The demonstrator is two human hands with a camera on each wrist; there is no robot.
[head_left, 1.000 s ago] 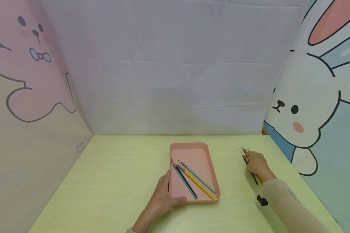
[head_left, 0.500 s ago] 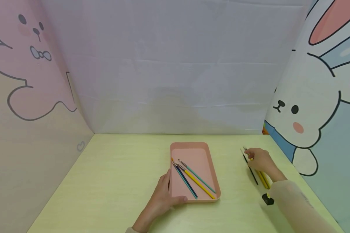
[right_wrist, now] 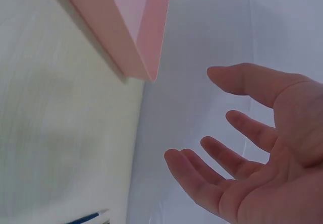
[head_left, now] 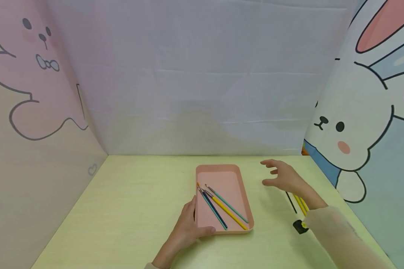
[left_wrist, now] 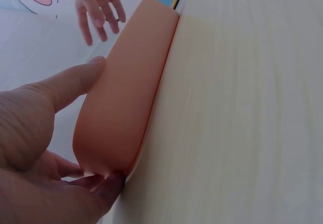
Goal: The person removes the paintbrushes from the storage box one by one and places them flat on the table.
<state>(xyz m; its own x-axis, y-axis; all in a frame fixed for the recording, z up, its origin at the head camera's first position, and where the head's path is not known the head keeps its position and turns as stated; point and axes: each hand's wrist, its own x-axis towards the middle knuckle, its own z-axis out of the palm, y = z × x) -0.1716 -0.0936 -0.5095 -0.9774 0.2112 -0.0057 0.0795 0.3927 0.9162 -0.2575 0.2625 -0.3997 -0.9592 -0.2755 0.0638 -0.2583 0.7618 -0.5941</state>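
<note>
My left hand (head_left: pixel 186 228) grips the near left corner of a pink tray (head_left: pixel 222 175), its thumb over the near rim and its fingers along the left side. The left wrist view shows the fingertips at the bottom edge of the tray (left_wrist: pixel 123 82). In the tray lie a yellow paintbrush (head_left: pixel 230 213), a dark blue one and two teal ones. My right hand (head_left: pixel 284 177) is in the air right of the tray, fingers spread and holding nothing, as the right wrist view confirms. Beneath its wrist, a black paintbrush (head_left: pixel 291 203) and yellow-handled paintbrushes (head_left: pixel 300 203) lie on the table, partly hidden.
A small black camera (head_left: pixel 300 226) is strapped at the right sleeve. The pale wooden table (head_left: pixel 138 194) meets a white cloth wall (head_left: pixel 202 93) at the back. Printed side panels, one with a rabbit (head_left: pixel 353 123), stand left and right.
My right hand has come away from the paintbrushes on the right, spreading its fingers and shifting left toward the tray. The left hand, the tray and the paintbrushes in it stay put.
</note>
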